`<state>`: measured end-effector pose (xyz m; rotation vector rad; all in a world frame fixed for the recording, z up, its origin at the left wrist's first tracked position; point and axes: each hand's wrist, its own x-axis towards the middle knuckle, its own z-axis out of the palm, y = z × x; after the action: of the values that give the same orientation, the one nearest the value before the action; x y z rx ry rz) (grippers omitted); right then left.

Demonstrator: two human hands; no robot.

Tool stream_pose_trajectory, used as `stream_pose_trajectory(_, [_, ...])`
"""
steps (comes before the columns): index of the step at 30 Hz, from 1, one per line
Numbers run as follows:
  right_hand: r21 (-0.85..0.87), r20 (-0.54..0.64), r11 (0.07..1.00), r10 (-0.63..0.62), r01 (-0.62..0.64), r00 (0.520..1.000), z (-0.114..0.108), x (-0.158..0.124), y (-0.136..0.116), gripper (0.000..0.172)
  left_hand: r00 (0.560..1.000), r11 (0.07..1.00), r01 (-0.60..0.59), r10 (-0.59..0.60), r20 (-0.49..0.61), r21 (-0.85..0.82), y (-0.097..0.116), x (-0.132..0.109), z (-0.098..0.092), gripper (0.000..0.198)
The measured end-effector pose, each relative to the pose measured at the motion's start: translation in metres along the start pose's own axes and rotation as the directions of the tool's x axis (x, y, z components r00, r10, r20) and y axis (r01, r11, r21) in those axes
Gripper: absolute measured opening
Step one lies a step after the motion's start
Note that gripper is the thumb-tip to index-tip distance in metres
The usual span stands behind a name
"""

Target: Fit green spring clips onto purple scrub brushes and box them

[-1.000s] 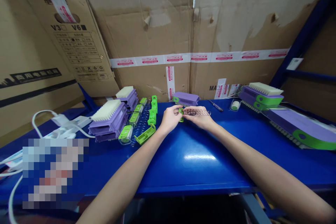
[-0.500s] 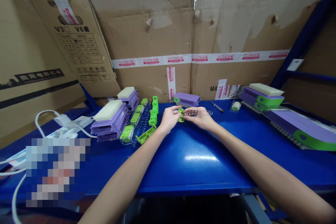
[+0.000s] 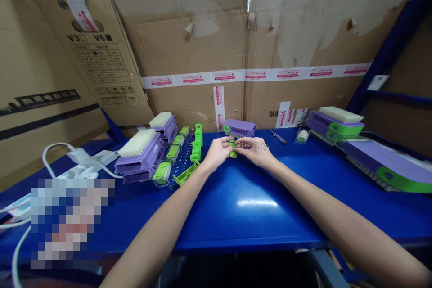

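My left hand (image 3: 218, 153) is closed on a small green plastic part (image 3: 233, 149), holding it above the middle of the blue table. Pinched in my right hand (image 3: 254, 155) is a metal coil spring (image 3: 256, 145), whose free end points to the right. The spring's near end meets the green part, though my fingers hide the exact contact. To the left lie green plastic brackets (image 3: 196, 150), several long coil springs (image 3: 184, 159) and small green-topped pieces in clear cases (image 3: 173, 153). Behind my hands lies a purple brush-like body (image 3: 239, 127) with bristles underneath.
Purple bristled bodies (image 3: 141, 157) are stacked at left, with more (image 3: 334, 123) at right. A screwdriver (image 3: 278, 137) and a small clear case with a white-green piece (image 3: 302, 135) lie at back right. White cables and a power strip (image 3: 81, 164) occupy the left. Cardboard (image 3: 195, 45) walls the back.
The view has shifted slightly. Both hands stay together at the green part, and the spring looks a little shorter and straighter along the right hand.
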<state>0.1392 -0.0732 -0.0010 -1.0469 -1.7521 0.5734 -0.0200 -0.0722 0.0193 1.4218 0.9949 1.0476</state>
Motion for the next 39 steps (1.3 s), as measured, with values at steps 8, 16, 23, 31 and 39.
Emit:
stream_pose_trajectory(8, [-0.127, -0.006, 0.989, -0.082, 0.081, 0.997, 0.001, -0.001, -0.004, 0.015, 0.995, 0.999, 0.047, -0.047, 0.086, 0.009, 0.005, -0.004, -0.004, 0.052])
stream_pose_trajectory(16, [-0.265, -0.019, 0.949, -0.182, 0.170, 0.983, 0.006, 0.000, -0.001, 0.012, 0.989, 0.995, 0.090, -0.083, 0.126, -0.049, 0.003, -0.002, -0.006, 0.050])
stream_pose_trajectory(23, [-0.326, 0.132, 0.929, -0.140, 0.176, 0.981, 0.001, 0.000, -0.008, 0.004, 0.980, 0.987, 0.154, -0.147, 0.137, -0.044, 0.001, -0.004, -0.003, 0.048])
stream_pose_trajectory(31, [-0.310, 0.172, 0.931, -0.142, 0.191, 0.975, -0.004, 0.000, -0.003, 0.007, 0.963, 0.980, 0.191, -0.175, 0.206, -0.056, -0.002, -0.004, -0.004, 0.053])
stream_pose_trajectory(39, [-0.265, 0.271, 0.941, -0.136, 0.210, 0.953, -0.008, 0.002, -0.006, 0.005, 0.969, 0.983, 0.181, -0.172, 0.175, -0.038, -0.003, -0.003, -0.001, 0.052])
